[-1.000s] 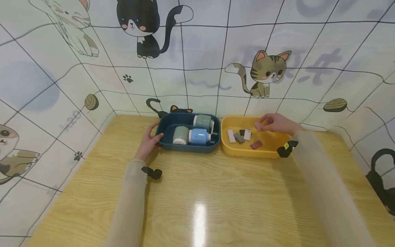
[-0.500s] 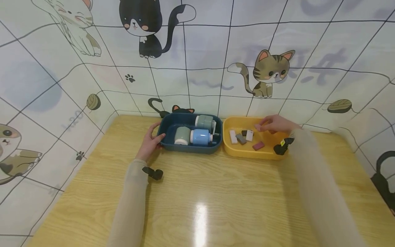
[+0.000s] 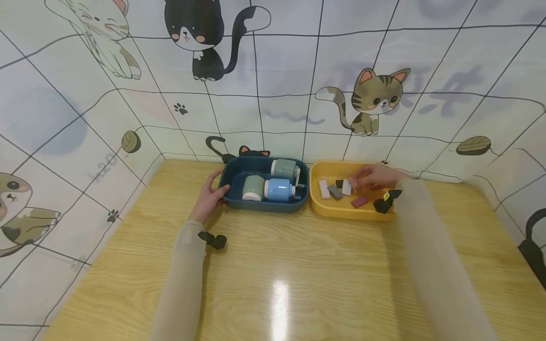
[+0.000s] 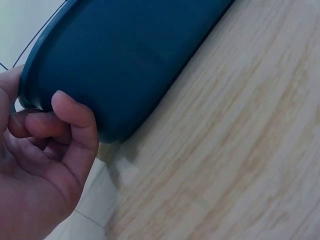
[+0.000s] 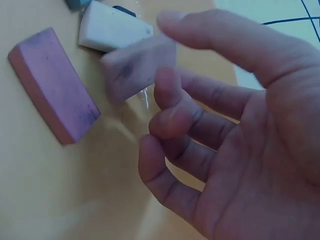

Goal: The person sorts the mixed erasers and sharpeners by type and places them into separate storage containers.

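My right hand (image 3: 377, 176) pinches a pale pink eraser (image 5: 132, 70) between thumb and fingertips, low inside the yellow tray (image 3: 341, 214). A darker pink eraser (image 5: 55, 87) lies nearby on the tray floor. Left of the hand are two white erasers, one standing apart (image 3: 324, 189), plus a grey eraser (image 3: 335, 192) and a small black piece (image 3: 339, 183). With its thumb over the rim and fingers curled below, my left hand (image 3: 209, 196) grips the left end of the blue tray (image 3: 264, 206). Parts of the right fingers are hidden in the head view.
Inside the blue tray lie two green-and-white cylinders, one at the front (image 3: 253, 187), and a blue cylinder (image 3: 277, 190); white crank-like parts show at right. Both trays stand side by side on a wooden table (image 3: 256, 265), against a cat-printed wall covering (image 3: 290, 113).
My right hand has lowered and shifted slightly left with the pale pink eraser, toward the other erasers. The left hand stays on the blue tray.
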### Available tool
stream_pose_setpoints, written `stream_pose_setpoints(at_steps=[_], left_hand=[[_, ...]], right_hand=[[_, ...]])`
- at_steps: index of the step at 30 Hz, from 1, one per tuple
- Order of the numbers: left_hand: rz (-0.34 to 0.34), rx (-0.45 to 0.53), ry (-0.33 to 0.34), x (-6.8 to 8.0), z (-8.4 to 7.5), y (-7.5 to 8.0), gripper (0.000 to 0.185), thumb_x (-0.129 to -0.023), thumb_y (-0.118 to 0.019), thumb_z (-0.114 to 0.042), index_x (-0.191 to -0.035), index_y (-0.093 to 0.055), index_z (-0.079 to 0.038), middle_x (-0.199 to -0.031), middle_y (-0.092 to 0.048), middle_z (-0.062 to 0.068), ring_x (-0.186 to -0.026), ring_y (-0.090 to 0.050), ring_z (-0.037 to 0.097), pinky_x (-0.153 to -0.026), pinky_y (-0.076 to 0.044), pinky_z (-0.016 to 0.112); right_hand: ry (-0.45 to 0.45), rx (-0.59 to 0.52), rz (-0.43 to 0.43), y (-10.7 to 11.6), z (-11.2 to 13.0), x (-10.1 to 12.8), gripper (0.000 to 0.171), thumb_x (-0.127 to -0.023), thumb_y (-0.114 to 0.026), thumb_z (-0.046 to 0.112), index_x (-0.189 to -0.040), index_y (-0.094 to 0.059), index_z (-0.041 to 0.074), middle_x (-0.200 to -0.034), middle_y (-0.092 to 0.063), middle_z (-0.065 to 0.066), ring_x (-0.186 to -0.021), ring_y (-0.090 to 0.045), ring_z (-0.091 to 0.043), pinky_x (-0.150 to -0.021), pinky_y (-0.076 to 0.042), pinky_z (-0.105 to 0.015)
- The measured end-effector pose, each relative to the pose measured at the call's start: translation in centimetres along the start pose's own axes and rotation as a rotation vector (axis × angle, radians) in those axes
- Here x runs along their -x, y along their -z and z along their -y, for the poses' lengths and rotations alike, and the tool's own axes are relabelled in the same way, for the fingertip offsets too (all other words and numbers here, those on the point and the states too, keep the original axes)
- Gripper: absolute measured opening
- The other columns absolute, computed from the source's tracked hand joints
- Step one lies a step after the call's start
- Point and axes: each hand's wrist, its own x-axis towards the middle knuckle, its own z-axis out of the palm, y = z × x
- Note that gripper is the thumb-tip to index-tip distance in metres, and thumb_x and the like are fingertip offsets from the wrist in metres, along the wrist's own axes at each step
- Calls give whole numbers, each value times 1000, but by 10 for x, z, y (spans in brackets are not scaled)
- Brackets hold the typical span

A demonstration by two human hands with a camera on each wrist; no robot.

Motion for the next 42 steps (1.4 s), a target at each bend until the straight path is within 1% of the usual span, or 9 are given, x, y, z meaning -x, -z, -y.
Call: stream_pose_setpoints(at_steps=[4, 9, 15, 19, 24, 31, 36, 38, 42], left_hand=[[0, 6, -1, 0, 0, 1, 60, -97, -57, -8, -150, -30, -15, -63, -58, 5, -51, -50, 19, -51, -46, 26], [-1, 5, -10, -1, 0, 1, 61, -97, -57, -7, -151, -30, -13, -63, -57, 6, -50, -49, 19, -51, -47, 26], [-1, -4, 2, 0, -1, 3, 60, -97, -57, -8, -151, -30, -15, -66, -58, 7, -52, -50, 20, -53, -48, 26], [1, -16, 6, 0, -2, 3, 61, -98, -57, -9, -151, -29, -16, -67, -59, 5, -53, -50, 20, -54, -48, 26], [9, -9, 11, 0, -2, 3, 61, -98, -56, -9, -151, -28, -16, -67, -59, 4, -53, -50, 19, -54, -48, 25], [17, -4, 3, -3, 1, 4, 61, -98, -56, -9, -152, -27, -15, -67, -59, 4, -53, -50, 19, -53, -47, 25], [3, -10, -11, -12, 14, 7, 59, -99, -56, -11, -151, -29, -19, -67, -60, 3, -51, -50, 15, -52, -46, 22], [-15, -17, -17, -15, 19, 8, 57, -99, -57, -12, -150, -32, -22, -66, -60, 2, -50, -50, 14, -51, -46, 21], [-40, -57, -31, -16, 22, 10, 56, -99, -56, -12, -149, -33, -23, -65, -58, 2, -49, -49, 13, -50, -45, 22]], right_hand=[[34, -45, 31, 2, 1, 4, 54, -91, -65, 29, -133, -49, -1, -117, -58, -15, -104, -50, -30, -84, -45, -34], [78, -82, 31, 3, 4, 10, 48, -94, -60, 26, -134, -48, 2, -123, -56, -17, -110, -48, -31, -91, -44, -38], [101, -66, 30, -2, 13, 17, 49, -94, -60, 26, -136, -47, 2, -133, -51, -18, -116, -46, -32, -97, -43, -46], [143, -60, 19, -3, 23, 23, 51, -95, -59, 24, -137, -45, 0, -134, -51, -19, -118, -47, -33, -97, -43, -47], [181, -69, 17, -5, 32, 29, 51, -95, -59, 23, -137, -44, -2, -131, -53, -22, -117, -49, -34, -96, -43, -46], [205, -22, -39, -15, 34, 34, 48, -94, -61, 23, -134, -48, 0, -123, -56, -22, -111, -52, -32, -92, -45, -45], [252, 58, -100, -24, 32, 41, 44, -93, -65, 28, -127, -55, 4, -109, -62, -17, -100, -58, -29, -89, -43, -40], [286, 103, -122, -27, 33, 45, 40, -93, -65, 27, -125, -57, 3, -105, -64, -14, -96, -59, -28, -90, -41, -41], [321, 143, -130, -34, 37, 53, 33, -96, -62, 20, -123, -59, 0, -103, -64, -13, -95, -61, -28, -92, -40, -45]])
